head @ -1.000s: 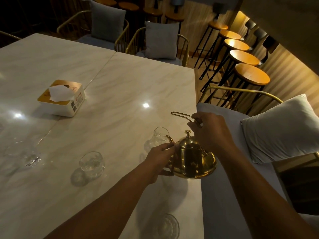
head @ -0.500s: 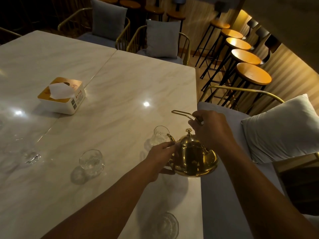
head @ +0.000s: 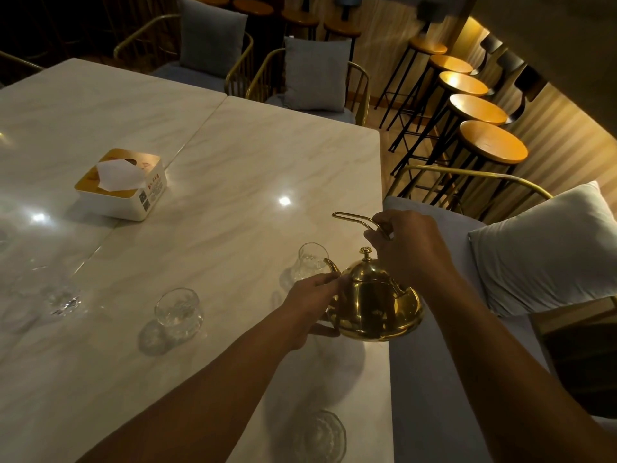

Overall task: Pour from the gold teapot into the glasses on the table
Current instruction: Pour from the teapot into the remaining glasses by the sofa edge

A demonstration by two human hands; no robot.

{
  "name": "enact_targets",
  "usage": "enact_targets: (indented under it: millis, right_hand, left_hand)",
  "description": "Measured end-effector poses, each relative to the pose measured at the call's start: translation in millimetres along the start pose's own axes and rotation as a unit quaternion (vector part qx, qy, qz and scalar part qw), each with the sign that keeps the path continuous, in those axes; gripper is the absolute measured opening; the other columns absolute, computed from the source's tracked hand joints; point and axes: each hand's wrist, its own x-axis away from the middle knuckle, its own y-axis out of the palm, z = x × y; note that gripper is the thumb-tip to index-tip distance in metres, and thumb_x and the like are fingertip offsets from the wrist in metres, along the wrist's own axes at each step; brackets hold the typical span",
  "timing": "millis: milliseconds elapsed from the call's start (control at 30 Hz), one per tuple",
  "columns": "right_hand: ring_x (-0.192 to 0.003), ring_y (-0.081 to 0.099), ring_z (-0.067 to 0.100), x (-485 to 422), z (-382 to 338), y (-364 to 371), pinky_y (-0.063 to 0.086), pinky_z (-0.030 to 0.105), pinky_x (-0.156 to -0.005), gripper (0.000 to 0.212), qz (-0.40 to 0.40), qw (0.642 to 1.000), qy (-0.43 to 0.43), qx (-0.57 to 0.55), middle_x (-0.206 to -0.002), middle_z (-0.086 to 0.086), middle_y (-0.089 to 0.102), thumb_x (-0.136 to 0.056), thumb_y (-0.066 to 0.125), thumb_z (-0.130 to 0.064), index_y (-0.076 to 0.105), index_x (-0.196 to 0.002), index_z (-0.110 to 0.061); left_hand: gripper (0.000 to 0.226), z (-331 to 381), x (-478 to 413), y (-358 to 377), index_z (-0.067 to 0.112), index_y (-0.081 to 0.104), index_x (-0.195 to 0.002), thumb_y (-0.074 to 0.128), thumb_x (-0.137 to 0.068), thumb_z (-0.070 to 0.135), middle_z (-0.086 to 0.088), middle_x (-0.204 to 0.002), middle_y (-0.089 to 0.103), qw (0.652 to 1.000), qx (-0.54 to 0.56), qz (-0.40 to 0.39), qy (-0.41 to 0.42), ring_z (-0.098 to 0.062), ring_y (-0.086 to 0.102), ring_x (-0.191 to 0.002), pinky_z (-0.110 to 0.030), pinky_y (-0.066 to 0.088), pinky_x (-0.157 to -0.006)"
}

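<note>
I saw my right hand (head: 405,247) closed around the gold teapot (head: 375,300) handle, my left hand (head: 309,307) pressed flat on its side, pot near the desk (head: 233,182) edge, spout touching one glass (head: 310,260), another glass (head: 178,312) further left, tissue box (head: 122,183) far back

I see a pale marble table (head: 233,182), two tops butted together. On it: a tissue box (head: 122,183), a glass (head: 178,312), another glass (head: 310,260) further right, a faint one (head: 61,295) at left, and one (head: 322,436) at the near edge.
</note>
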Motion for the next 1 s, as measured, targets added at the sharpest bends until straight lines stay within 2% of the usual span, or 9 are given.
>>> enact_targets:
  millis: [200, 433, 567, 733, 833, 900, 1000]
  right_hand:
    - [-0.088, 0.069, 0.021, 0, 0, 0, 0.056, 0.032, -0.075, 0.036, 0.001, 1.000, -0.002, 0.000, -0.112, 0.011, 0.073, -0.097, 0.064, -0.025, 0.063, -0.130, -0.011]
    - [-0.078, 0.069, 0.016, 1, -1, 0, 0.058, 0.031, -0.072, 0.036, -0.002, 1.000, 0.007, -0.015, -0.112, 0.010, 0.073, -0.097, 0.064, -0.024, 0.063, -0.130, -0.012]
    - [-0.087, 0.069, 0.020, 1, -4, -2, 0.057, 0.033, -0.077, 0.036, -0.001, 1.000, 0.000, -0.004, -0.114, 0.011, 0.072, -0.097, 0.064, -0.024, 0.063, -0.130, -0.011]
    - [-0.080, 0.058, 0.011, 4, -6, -3, 0.046, 0.021, -0.069, 0.036, -0.001, 1.000, 0.011, -0.011, -0.114, 0.010, 0.072, -0.097, 0.064, -0.022, 0.063, -0.131, -0.011]
    - [-0.082, 0.058, 0.010, 6, -5, -5, 0.040, 0.013, -0.062, 0.035, -0.005, 1.000, 0.021, -0.021, -0.115, 0.010, 0.072, -0.097, 0.064, -0.021, 0.063, -0.130, -0.010]
    - [-0.092, 0.065, 0.017, 9, -4, -6, 0.046, 0.019, -0.071, 0.038, -0.006, 0.999, 0.035, -0.034, -0.117, 0.009, 0.071, -0.095, 0.067, -0.022, 0.062, -0.131, -0.012]
    - [-0.103, 0.066, 0.021, 16, 1, -6, 0.050, 0.028, -0.080, 0.042, -0.024, 0.996, 0.059, -0.057, -0.118, 0.007, 0.070, -0.093, 0.069, -0.022, 0.061, -0.133, -0.014]
  left_hand:
    - [0.040, 0, 0, 1, 0.028, 0.063, -0.122, 0.065, -0.086, 0.045, -0.007, -0.102, 0.067, 1.000, -0.001, 0.001, -0.001, -0.030, 0.068, -0.093, -0.045, 0.061, -0.076]
    - [0.035, 0, 0, 0, 0.029, 0.064, -0.117, 0.065, -0.086, 0.045, -0.005, -0.099, 0.068, 1.000, -0.002, 0.005, -0.003, -0.029, 0.068, -0.092, -0.046, 0.061, -0.077]
    - [0.031, 0, 1, -2, 0.030, 0.066, -0.114, 0.066, -0.086, 0.045, -0.008, -0.099, 0.068, 1.000, 0.003, 0.003, -0.003, -0.029, 0.069, -0.090, -0.045, 0.062, -0.075]
    - [0.036, 1, 2, -2, 0.030, 0.064, -0.117, 0.066, -0.085, 0.046, -0.006, -0.101, 0.068, 1.000, -0.006, 0.004, 0.000, -0.029, 0.068, -0.093, -0.047, 0.061, -0.078]
    - [0.038, 2, 2, -2, 0.030, 0.064, -0.118, 0.066, -0.084, 0.046, -0.005, -0.101, 0.068, 1.000, -0.013, 0.003, 0.000, -0.029, 0.067, -0.094, -0.050, 0.060, -0.080]
    - [0.037, 1, 1, -4, 0.030, 0.064, -0.118, 0.067, -0.085, 0.045, -0.004, -0.101, 0.067, 1.000, -0.019, 0.003, 0.003, -0.027, 0.066, -0.096, -0.051, 0.059, -0.083]
    - [0.039, 0, -1, -6, 0.033, 0.063, -0.119, 0.068, -0.083, 0.047, 0.004, -0.097, 0.066, 0.999, -0.036, 0.010, 0.009, -0.023, 0.064, -0.097, -0.050, 0.058, -0.086]
